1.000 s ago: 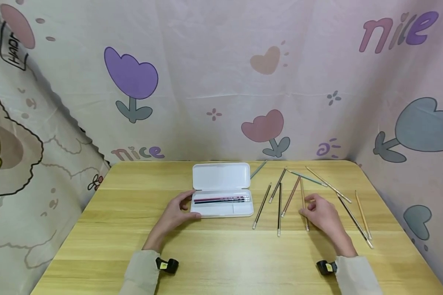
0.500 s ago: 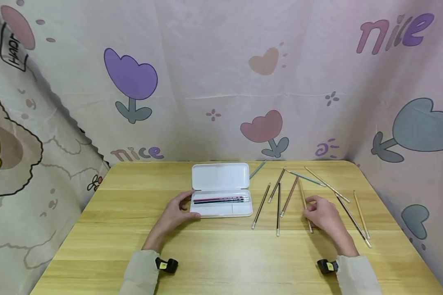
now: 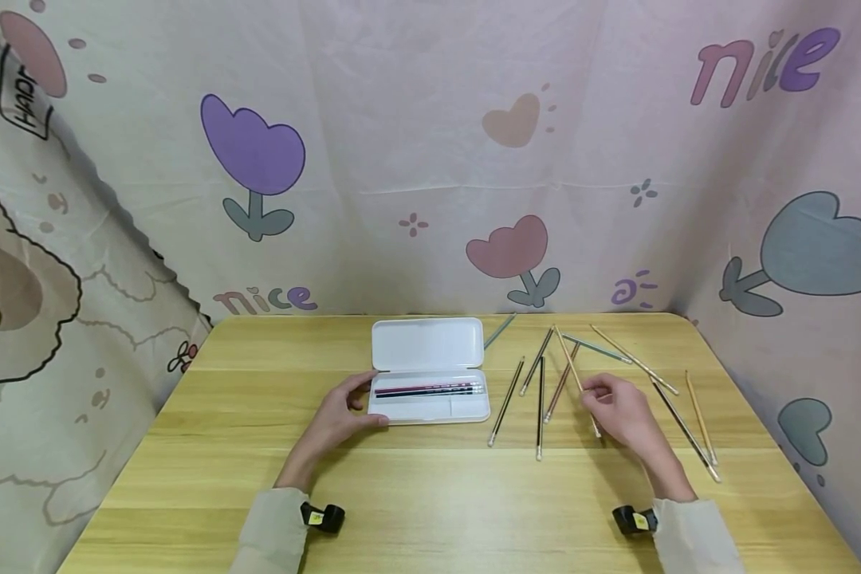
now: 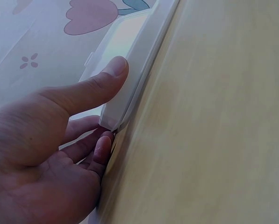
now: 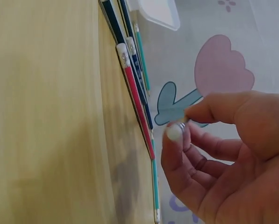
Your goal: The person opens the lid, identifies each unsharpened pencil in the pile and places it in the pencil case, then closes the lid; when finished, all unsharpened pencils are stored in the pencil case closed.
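Note:
A white pencil case [image 3: 410,410] lies with its lid [image 3: 427,344] tipped back, and several red and dark pencils [image 3: 423,391] rest inside. My left hand [image 3: 339,413] grips the case's left end; in the left wrist view its thumb lies on the front wall and the fingers bend round the corner. My right hand [image 3: 620,408] pinches a yellow pencil [image 3: 569,356] near its eraser end, thumb against fingertips. That pencil slants away to the back left, over the red pencil [image 3: 561,386]. Its white eraser [image 5: 175,133] faces the right wrist camera.
Black pencils [image 3: 506,401] lie between the case and my right hand. Green pencils [image 3: 597,349] are at the back, one partly behind the lid. To the right are a long tan pencil [image 3: 634,359], another yellow pencil [image 3: 700,416] and a black one [image 3: 683,426]. A printed curtain [image 3: 373,143] hangs behind.
My right hand has picked up the yellow pencil, turning its tip to the left and away. My left hand stays on the pencil case.

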`<state>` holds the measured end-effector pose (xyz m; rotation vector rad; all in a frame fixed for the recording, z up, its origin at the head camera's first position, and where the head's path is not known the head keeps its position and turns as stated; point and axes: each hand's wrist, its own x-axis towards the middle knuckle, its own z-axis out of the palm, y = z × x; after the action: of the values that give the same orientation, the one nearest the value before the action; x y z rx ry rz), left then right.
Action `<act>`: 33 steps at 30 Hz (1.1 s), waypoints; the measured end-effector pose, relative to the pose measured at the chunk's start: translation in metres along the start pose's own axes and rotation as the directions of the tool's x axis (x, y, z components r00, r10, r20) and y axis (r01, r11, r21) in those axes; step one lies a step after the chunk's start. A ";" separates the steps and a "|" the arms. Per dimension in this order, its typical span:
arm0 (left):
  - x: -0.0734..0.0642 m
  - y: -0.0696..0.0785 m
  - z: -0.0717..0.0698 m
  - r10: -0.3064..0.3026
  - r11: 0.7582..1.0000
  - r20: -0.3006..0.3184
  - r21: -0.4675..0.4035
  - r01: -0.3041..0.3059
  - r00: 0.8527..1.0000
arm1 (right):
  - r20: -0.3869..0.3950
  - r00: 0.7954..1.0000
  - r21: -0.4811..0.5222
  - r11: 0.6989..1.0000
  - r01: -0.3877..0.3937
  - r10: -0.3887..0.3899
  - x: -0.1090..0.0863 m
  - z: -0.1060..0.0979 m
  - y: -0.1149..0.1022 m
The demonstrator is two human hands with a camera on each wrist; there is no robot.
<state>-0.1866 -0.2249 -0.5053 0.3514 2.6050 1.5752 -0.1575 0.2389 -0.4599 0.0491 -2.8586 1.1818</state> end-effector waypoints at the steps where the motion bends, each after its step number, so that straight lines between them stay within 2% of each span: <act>1: 0.000 0.000 0.000 0.004 1.000 -0.001 0.003 -0.004 1.000 | -0.010 1.000 0.006 1.000 0.007 -0.007 0.000 0.001 -0.001; 9: 0.002 0.001 0.003 0.014 0.999 -0.012 0.035 -0.014 1.000 | -0.068 0.995 0.047 0.996 0.072 -0.069 0.002 0.012 -0.007; 16: 0.001 0.000 0.000 0.005 1.000 0.004 0.017 -0.005 1.000 | -0.114 0.989 0.086 0.991 0.105 -0.095 0.004 0.026 -0.017; 24: 0.002 0.000 0.000 -0.001 1.000 0.006 0.024 0.001 1.000 | -0.051 0.987 0.204 0.966 0.159 -0.152 0.009 0.043 -0.028; 33: 0.001 -0.002 0.001 -0.007 1.000 0.010 0.011 0.007 1.000 | 0.003 0.980 0.275 0.942 0.191 -0.200 0.016 0.060 -0.049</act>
<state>-0.1880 -0.2244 -0.5070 0.3499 2.6054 1.5540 -0.1735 0.1621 -0.4667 0.3556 -2.6161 1.5309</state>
